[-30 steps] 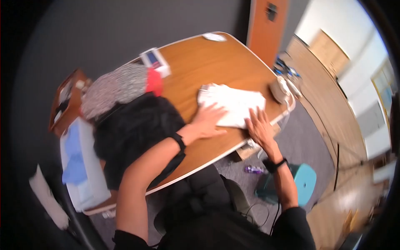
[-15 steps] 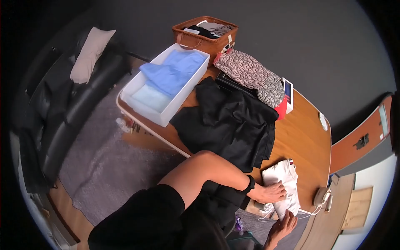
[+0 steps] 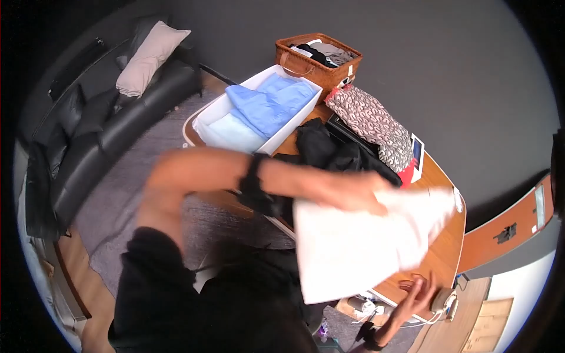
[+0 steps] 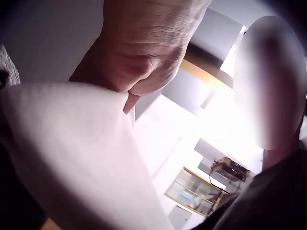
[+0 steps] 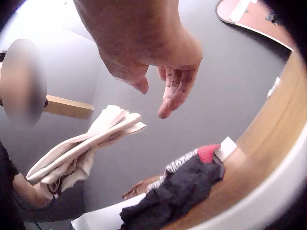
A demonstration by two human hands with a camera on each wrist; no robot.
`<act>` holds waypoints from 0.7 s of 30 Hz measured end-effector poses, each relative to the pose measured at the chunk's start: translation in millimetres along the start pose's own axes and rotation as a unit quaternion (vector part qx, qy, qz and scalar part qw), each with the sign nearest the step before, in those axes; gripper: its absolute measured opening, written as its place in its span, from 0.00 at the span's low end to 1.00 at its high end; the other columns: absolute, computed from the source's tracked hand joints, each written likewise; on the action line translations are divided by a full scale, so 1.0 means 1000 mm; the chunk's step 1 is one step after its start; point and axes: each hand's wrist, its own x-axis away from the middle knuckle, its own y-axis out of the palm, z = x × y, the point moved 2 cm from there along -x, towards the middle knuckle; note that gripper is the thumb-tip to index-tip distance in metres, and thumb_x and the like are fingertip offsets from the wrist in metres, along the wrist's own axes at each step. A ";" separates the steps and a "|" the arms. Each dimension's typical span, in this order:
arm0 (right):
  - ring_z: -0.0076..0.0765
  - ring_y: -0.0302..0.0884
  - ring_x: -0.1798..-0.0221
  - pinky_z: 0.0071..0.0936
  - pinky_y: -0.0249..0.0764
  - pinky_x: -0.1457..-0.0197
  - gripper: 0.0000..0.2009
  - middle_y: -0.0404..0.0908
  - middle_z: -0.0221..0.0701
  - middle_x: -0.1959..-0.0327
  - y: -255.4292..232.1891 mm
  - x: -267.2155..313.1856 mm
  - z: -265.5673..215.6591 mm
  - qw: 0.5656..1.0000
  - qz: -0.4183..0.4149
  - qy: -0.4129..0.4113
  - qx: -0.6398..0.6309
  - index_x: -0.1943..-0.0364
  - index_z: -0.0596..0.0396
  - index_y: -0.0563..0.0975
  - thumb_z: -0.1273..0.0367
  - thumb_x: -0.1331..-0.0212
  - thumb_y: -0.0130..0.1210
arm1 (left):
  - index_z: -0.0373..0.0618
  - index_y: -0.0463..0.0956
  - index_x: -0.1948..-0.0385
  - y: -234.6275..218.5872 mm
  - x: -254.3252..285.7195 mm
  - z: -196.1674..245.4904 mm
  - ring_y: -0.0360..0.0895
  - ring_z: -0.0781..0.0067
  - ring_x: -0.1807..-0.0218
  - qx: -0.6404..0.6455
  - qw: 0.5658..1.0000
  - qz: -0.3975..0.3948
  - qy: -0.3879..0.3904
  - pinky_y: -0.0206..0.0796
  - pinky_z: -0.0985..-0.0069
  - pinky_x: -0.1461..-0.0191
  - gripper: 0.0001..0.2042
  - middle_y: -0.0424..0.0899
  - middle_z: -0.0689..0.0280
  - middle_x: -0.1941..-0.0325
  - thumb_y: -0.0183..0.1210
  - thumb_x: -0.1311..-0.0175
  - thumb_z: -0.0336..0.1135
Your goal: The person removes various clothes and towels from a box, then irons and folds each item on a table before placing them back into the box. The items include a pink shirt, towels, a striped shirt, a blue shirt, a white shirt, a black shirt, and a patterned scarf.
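A folded white garment [image 3: 353, 253], raised off the table, is gripped at its upper edge by my left hand [image 3: 356, 191], which is blurred in the head view. In the left wrist view the cloth [image 4: 81, 153] hangs below the hand with a fingertip at its edge. The right wrist view shows the garment's stacked layers [image 5: 91, 143] side-on. My right hand [image 3: 419, 297] holds nothing, over the table's right end, with fingers loosely bent and spread apart. Black clothing [image 3: 335, 150] lies behind the left forearm, partly hidden.
On the table [image 3: 444, 259], a white box [image 3: 288, 132] holds blue clothes. Behind it stands a wicker basket [image 3: 318, 73] of clothes. A patterned cloth [image 3: 371, 123] lies beside the black clothing. A beige corded device [image 3: 442, 300] sits at the right edge. A black sofa [image 3: 118, 141] stands left.
The white garment has come up off the table in my left hand and moved left toward my body. My right hand has let go of it. The head view has swung left.
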 end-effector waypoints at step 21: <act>0.22 0.79 0.73 0.16 0.72 0.71 0.20 0.81 0.33 0.63 0.027 0.004 0.144 0.991 0.038 0.114 -0.056 0.33 0.59 0.72 0.68 0.24 0.55 | 0.25 0.69 0.38 -0.285 0.182 0.051 0.88 0.65 0.48 0.030 0.922 0.364 -0.127 0.85 0.71 0.48 0.24 0.83 0.47 0.44 0.61 0.27 0.37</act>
